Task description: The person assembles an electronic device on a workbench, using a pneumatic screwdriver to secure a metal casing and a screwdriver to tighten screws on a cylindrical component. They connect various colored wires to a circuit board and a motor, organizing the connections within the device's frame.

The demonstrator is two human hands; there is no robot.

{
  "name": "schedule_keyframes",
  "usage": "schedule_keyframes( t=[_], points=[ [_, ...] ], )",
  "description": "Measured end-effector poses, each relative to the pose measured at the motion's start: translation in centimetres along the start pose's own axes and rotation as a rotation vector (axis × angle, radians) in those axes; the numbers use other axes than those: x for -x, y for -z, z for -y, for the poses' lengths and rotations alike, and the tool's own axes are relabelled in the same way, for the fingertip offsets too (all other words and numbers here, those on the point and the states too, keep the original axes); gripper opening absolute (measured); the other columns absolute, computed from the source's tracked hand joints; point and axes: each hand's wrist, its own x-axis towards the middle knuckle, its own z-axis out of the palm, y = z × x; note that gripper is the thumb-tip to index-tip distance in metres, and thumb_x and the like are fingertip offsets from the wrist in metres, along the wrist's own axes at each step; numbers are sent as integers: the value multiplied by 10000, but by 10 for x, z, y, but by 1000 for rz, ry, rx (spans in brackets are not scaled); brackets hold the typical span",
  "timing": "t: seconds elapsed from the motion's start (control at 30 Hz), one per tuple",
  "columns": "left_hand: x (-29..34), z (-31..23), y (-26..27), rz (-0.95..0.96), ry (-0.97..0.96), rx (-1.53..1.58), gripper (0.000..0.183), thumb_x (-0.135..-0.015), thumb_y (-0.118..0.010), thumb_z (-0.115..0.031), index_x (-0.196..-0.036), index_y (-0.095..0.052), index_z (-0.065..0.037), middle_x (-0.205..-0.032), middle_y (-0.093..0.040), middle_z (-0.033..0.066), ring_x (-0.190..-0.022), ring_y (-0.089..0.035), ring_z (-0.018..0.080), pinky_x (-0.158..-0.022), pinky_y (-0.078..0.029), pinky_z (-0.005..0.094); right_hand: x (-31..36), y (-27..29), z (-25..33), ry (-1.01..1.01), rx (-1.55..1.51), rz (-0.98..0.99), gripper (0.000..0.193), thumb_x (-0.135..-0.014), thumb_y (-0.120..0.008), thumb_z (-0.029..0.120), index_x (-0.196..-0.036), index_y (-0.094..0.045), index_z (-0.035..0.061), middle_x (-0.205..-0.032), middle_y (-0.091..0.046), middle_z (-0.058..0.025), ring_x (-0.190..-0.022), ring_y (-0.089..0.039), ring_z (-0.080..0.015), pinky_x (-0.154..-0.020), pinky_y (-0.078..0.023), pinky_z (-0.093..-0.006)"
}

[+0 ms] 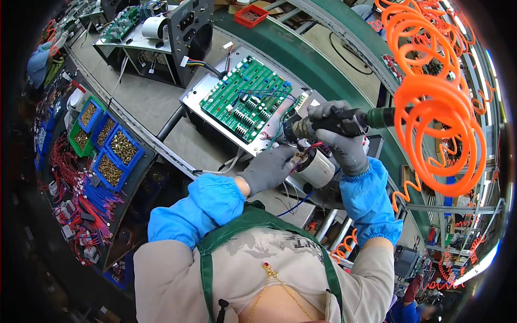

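Note:
My right hand [347, 151], in a grey glove, is wrapped around a black power screwdriver [350, 123] lying roughly level, its nose towards the left. That nose is over the right end of a metal chassis [193, 101] carrying a green circuit board [242, 97]. Lower down, my left hand [267, 168], also gloved, has its fingers closed at a cluster of wires beside a white cylindrical part [318, 170]. What its fingertips hold is hidden. Thin blue and black wires run from the board towards the screwdriver's nose.
Blue bins [125, 167] of brass-coloured fasteners stand at the left, beside red and blue wire bundles [97, 199]. Another open chassis [186, 40] sits farther up the line. Orange coiled air hoses [439, 134] hang at the right. A red tray [250, 16] lies at the back.

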Motion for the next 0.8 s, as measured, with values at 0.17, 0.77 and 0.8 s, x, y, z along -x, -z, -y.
schedule_keyframes(
  t=[0.17, 0.77, 0.8],
  points=[
    [-3, 11, -27, 57, 79, -65, 277, -840, -577, -227, -1058, -550, -57, -946, -634, 204, -913, -610, 393, -808, -483, 461, 6, 1, -6, -33, -103, 89, 421, -639, -629, -106, -989, -485, 78, -959, -548, -72, -1034, -546, -248, -984, -406, -442],
    [-6, 19, -27, 99, 58, -48, 301, -816, -591, -229, -1047, -566, -37, -1004, -641, 198, -953, -615, 369, -834, -487, 440, 0, -2, -1, -87, 130, 186, 296, -751, -690, -70, -1009, -584, 28, -967, -614, -93, -911, -612, -178, -797, -525, -316],
    [-5, 18, -26, 110, 70, -34, 298, -815, -592, -227, -1046, -570, -38, -992, -645, 196, -945, -618, 366, -829, -488, 437, -1, -3, 1, -84, 200, 176, 275, -750, -695, -62, -990, -590, 25, -940, -614, -86, -887, -609, -171, -777, -523, -311]
  ],
)
